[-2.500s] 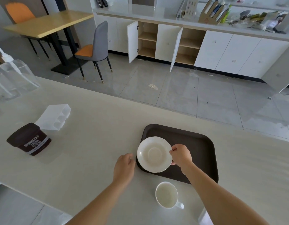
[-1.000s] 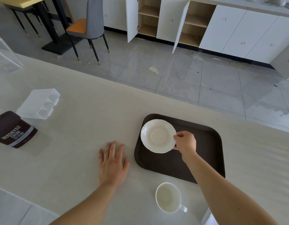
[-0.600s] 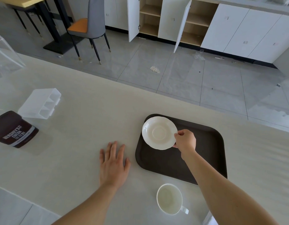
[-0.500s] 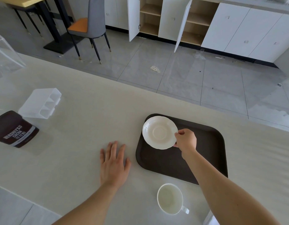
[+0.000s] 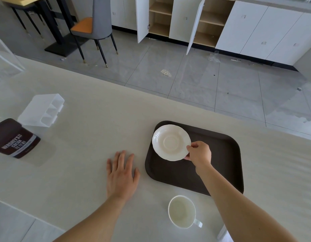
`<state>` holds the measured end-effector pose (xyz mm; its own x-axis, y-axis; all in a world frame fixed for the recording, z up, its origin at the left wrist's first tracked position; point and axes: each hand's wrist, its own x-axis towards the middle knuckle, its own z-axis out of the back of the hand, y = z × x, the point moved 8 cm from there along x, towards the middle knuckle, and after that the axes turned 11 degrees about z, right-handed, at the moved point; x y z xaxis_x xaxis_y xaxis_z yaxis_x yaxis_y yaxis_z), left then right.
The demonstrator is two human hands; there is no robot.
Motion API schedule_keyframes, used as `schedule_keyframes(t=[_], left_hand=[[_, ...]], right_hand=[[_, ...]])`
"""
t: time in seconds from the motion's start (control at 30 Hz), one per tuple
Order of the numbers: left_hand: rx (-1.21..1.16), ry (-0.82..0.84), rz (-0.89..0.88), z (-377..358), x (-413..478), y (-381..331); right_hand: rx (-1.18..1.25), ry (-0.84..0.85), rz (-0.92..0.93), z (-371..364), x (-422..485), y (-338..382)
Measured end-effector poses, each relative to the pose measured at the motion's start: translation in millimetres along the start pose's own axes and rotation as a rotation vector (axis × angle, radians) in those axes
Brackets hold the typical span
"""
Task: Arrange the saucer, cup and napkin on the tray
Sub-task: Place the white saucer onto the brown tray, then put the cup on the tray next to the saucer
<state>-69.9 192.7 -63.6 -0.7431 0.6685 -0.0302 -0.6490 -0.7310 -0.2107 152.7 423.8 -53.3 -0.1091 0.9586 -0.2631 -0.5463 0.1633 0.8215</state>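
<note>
The saucer [image 5: 170, 142] looked like glazed white ceramic with a soft sheen, as did the cup [image 5: 181, 211]. The tray [image 5: 221, 165] was dark brown matt plastic. The countertop [image 5: 91, 130] appeared smooth, pale and stone-like. A translucent plastic organiser [image 5: 42, 110] looked frosted; the cocoa tub [image 5: 15, 137] was glossy.

- The right hand [image 5: 199, 154] hides the saucer [image 5: 170, 142] rim where its grip closes; whether the saucer touches the tray [image 5: 221, 154] cannot be told.
- Beside the cup [image 5: 181, 211], a pale thing [image 5: 224, 235] is cut off by the bottom edge and the right forearm.
- Left of the tray, the cocoa tub [image 5: 13, 138] is clipped by the left edge.
</note>
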Motion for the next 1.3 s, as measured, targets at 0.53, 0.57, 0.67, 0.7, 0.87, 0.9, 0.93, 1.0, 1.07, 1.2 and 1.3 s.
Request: schedule_keyframes(t=[0.53,0.57,0.67,0.7,0.87,0.9,0.93,1.0,1.07,1.2,1.3], left_hand=[[-0.002,-0.024,-0.002,0,-1,0],[-0.002,-0.024,-0.001,0,-1,0],[0.003,-0.019,0.000,-1,-1,0],[0.001,-0.022,0.000,0,-2,0],[-0.012,-0.035,-0.003,2,-2,-1],[-0.013,-0.036,-0.003,2,-2,-2],[-0.014,-0.037,-0.003,2,-2,-1],[-0.013,-0.037,-0.003,1,-2,0],[-0.015,-0.040,-0.007,0,-2,0],[-0.023,-0.049,-0.008,-2,-1,1],[-0.015,-0.056,-0.014,-2,-2,1]], right_hand=[[0.035,0.073,0.043,23,-39,-18],[-0.003,0.069,0.082,28,-43,-17],[-0.107,0.103,0.198,43,-61,-15],[-0.133,0.118,0.233,48,-68,-14],[-0.191,0.243,0.325,64,-106,-19],[-0.216,0.286,0.330,65,-112,-21],[-0.239,0.334,0.327,65,-118,-23],[-0.258,0.425,0.308,66,-131,-26],[-0.264,0.497,0.294,69,-143,-28],[-0.344,0.660,0.304,72,-168,-35],[-0.434,0.628,0.396,69,-177,-38]])
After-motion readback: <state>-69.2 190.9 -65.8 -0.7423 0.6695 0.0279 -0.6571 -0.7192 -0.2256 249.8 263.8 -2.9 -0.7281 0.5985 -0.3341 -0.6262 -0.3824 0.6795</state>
